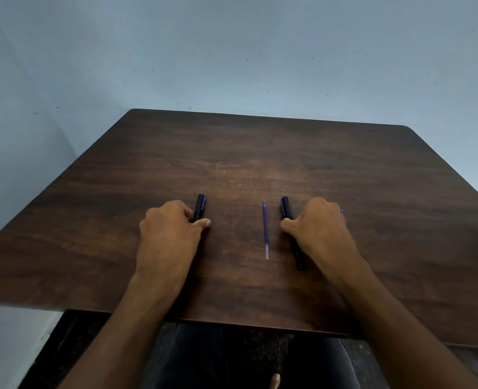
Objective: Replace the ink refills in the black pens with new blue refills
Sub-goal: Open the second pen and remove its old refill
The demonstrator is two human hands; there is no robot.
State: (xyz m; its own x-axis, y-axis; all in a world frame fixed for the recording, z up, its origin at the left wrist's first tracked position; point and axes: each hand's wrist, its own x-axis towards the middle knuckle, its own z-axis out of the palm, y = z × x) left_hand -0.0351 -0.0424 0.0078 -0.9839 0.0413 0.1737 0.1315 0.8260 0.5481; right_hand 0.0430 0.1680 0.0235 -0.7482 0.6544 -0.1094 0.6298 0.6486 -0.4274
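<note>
Two black pens lie on the dark wooden table (232,153), both pointing away from me. My left hand (167,234) curls over the left black pen (200,206), thumb and fingers closing on its lower half; only its capped top shows. My right hand (320,231) grips the right black pen (288,210), whose tail end sticks out below the wrist. Between the two pens a blue refill (265,230) lies free on the table, tip away from me. A sliver of another blue refill (341,211) peeks out past my right knuckles.
The table's near edge (232,322) runs just above my lap. A pale blue wall (232,51) rises behind the far edge, with a corner wall to the left.
</note>
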